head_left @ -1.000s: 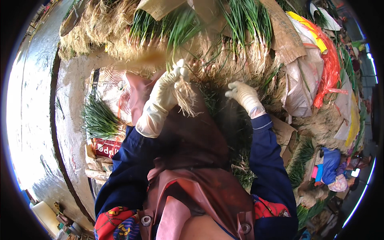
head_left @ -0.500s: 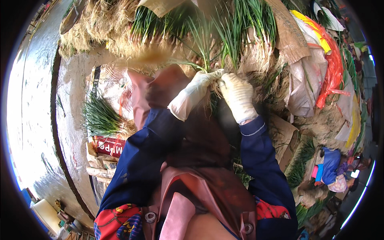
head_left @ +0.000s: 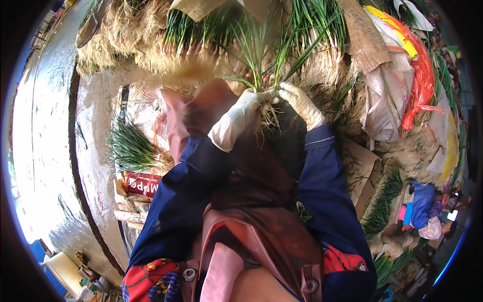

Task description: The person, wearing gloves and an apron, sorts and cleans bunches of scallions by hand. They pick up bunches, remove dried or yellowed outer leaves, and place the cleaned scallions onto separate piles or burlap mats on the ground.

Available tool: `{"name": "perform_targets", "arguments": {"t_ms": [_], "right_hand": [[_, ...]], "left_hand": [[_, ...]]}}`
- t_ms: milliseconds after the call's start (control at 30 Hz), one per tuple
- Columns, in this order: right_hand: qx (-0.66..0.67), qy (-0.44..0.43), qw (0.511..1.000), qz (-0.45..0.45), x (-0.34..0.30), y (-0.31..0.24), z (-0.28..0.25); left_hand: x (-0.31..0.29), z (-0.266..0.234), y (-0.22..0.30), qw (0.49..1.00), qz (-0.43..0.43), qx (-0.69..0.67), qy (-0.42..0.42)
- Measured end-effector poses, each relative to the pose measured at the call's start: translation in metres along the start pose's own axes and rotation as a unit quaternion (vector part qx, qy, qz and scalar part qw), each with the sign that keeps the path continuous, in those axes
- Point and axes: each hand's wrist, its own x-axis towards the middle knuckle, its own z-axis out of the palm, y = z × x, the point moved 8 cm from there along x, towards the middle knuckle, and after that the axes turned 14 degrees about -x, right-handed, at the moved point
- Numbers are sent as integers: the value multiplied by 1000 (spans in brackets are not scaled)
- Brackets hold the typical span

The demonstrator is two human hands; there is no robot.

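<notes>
The brown apron [head_left: 269, 231] looks like smooth, glossy plastic, with shiny metal eyelets [head_left: 189, 274]. Blue sleeves [head_left: 324, 178] are matt cloth. The held onions [head_left: 257, 79] have rough, stringy roots [head_left: 269, 117].

Strong light comes from the left, bleaching the smooth grey concrete floor [head_left: 48, 151] into white glare — the dark reddish-brown apron [head_left: 251, 176] sinks into shadow at the lap. An out-of-focus tan smear [head_left: 183, 74] hazes the upper middle; fisheye distortion bends the dark rim.
</notes>
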Motion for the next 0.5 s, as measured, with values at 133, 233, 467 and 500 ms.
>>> {"name": "perform_targets", "arguments": {"t_ms": [133,233,467,500], "right_hand": [[159,-68,983,54,-2,-6,11],[155,-33,987,40,-2,-15,6],[76,137,980,122,15,-25,-16],[174,16,976,132,20,-26,0]], "left_hand": [[-8,9,-1,1000,0,-14,0],[-6,10,-3,1000,-10,-2,-4],[-15,13,1,996,-25,-19,-79],[-13,10,2,994,-22,-24,-101]]}}
